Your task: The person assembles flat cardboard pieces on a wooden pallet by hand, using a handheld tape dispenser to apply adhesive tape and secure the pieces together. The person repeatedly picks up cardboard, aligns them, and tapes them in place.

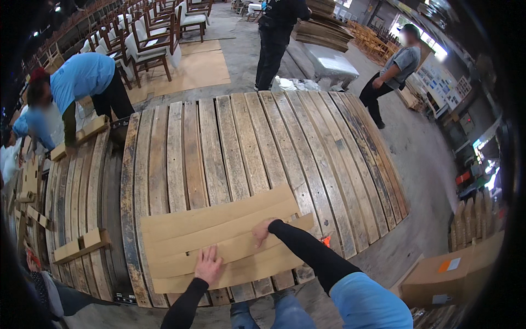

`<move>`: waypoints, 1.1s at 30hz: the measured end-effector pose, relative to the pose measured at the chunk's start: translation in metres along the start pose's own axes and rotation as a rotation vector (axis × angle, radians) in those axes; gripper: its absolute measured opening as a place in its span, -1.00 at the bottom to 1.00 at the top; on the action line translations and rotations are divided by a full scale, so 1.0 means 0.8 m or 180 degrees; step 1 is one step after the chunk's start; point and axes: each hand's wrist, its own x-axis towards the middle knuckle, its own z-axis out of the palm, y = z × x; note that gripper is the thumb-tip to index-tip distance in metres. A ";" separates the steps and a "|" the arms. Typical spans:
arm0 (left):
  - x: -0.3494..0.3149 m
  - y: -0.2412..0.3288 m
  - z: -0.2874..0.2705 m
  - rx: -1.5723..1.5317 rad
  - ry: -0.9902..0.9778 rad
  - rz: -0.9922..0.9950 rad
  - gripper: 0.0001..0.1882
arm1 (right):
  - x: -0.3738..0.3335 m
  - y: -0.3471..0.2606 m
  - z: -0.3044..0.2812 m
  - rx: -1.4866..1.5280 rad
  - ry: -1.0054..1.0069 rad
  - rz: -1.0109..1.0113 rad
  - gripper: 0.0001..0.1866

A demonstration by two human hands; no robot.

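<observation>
A flat brown cardboard sheet (pixel 219 219) with long creases and small cut slots lies across the near slats of a wooden slatted platform (pixel 235 137). My left hand (pixel 209 267) rests flat on the sheet near its front edge, fingers spread, holding nothing. Further right, my right hand (pixel 262 232) touches the sheet near a long crease. Its fingers are curled downward and close together; whether anything is inside them is hidden. Right of the sheet, a small orange object (pixel 326 241) lies by the slats, too small to name.
On the left, a person in a light blue shirt (pixel 82 79) bends over folded cardboard pieces (pixel 82 245) on another slatted platform. Two people stand beyond my platform. Rows of chairs (pixel 150 52) fill the far left. A cardboard box (pixel 452 277) sits at the near right.
</observation>
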 end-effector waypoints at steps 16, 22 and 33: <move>0.027 -0.016 0.028 -0.0167 0.0161 -0.0142 -0.39 | 0.078 -0.035 -0.036 -0.0947 0.3015 0.0151 -0.03; 0.026 -0.004 0.053 -0.0311 0.0598 -0.0092 -0.46 | 0.061 -0.030 -0.087 -0.0912 0.2654 0.0535 -0.29; 0.008 -0.015 0.061 -0.0600 0.0876 0.0044 -0.73 | -0.021 -0.126 0.115 -0.1290 0.3184 -0.0270 -0.29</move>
